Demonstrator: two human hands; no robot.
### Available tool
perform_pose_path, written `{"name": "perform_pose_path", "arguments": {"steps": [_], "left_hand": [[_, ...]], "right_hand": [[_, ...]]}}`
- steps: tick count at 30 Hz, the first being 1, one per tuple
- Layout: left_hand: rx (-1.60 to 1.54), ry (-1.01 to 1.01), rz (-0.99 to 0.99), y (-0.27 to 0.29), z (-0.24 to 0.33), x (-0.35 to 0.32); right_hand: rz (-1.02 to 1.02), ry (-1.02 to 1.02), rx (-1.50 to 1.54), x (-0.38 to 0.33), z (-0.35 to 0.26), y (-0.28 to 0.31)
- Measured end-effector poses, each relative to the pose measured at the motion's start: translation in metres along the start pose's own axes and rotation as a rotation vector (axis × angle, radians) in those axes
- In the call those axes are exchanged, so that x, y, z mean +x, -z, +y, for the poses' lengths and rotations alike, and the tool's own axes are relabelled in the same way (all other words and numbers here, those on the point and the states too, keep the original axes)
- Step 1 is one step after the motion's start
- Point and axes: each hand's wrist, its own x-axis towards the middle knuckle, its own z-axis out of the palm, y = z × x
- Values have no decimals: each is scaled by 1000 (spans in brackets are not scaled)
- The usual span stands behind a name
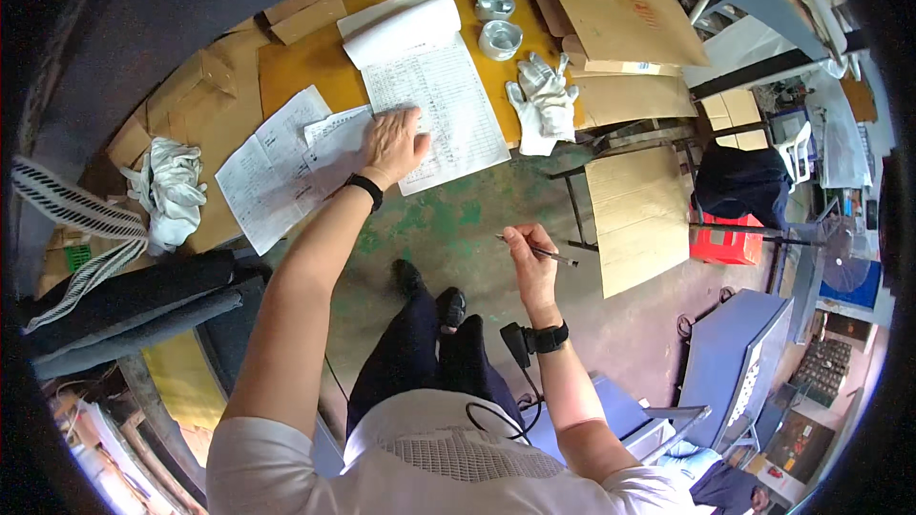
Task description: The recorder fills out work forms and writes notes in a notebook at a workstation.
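My left hand (391,145) lies flat, fingers stretched out, at the edge between a written sheet (439,105) and smaller papers (274,167) on its left. The top of the larger sheet stack is a curled-over page (403,30). Off the table's front edge, my right hand (530,262) is closed round a dark pen (553,255), apart from the papers. Behind the sheets stand two silvery, round, hollow metal parts (500,39) resembling pistons. White work gloves (544,103) lie at the table's right corner.
Cardboard boxes (620,14) border the yellow tabletop (315,65). More crumpled white gloves (172,189) lie at left, near a striped strap (81,205). A flat cardboard sheet (637,216) and a red stool (723,243) stand to the right. Grey panels (730,367) are lower right.
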Motion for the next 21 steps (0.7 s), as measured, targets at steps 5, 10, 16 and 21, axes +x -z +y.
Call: {"name": "perform_pose_path", "arguments": {"steps": [5, 10, 16, 21], "left_hand": [[-90, 126, -211, 14, 5, 10], [-317, 274, -136, 47, 21, 13], [-902, 399, -144, 111, 91, -74], [-938, 523, -72, 114, 117, -155]], "right_hand": [[77, -9, 31, -6, -15, 2], [35, 66, 36, -11, -39, -2], [-64, 20, 42, -21, -76, -13], [-149, 28, 59, 17, -66, -32]]}}
